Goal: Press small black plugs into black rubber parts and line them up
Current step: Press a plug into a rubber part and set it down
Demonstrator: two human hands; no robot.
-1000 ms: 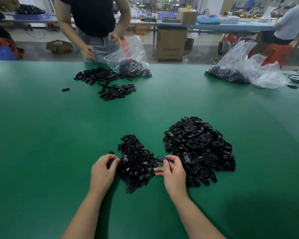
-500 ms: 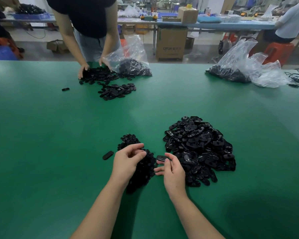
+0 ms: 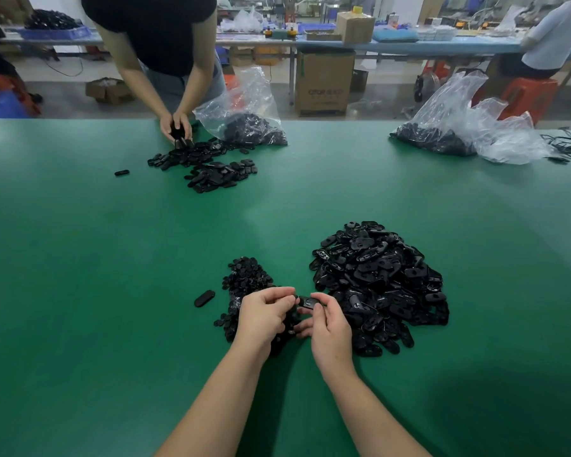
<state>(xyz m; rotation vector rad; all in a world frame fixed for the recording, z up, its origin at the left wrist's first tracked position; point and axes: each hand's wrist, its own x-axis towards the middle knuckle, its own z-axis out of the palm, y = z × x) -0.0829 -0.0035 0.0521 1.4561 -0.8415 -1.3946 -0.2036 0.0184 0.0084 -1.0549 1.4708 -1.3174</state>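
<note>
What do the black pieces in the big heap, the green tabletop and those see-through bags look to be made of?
Big heap of black pieces: probably rubber or soft plastic, with a slight sheen on their moulded, rounded edges.
Green tabletop: seems a smooth matte mat or laminate, giving only a soft, diffuse glare.
See-through bags: thin plastic film, crinkled and glossy, with dark contents visible through them.

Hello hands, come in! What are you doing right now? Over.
Left hand and right hand both pinching one black rubber part. Plug pile under left hand, parts pile right. One finished part lying left. Nothing blocking.
</note>
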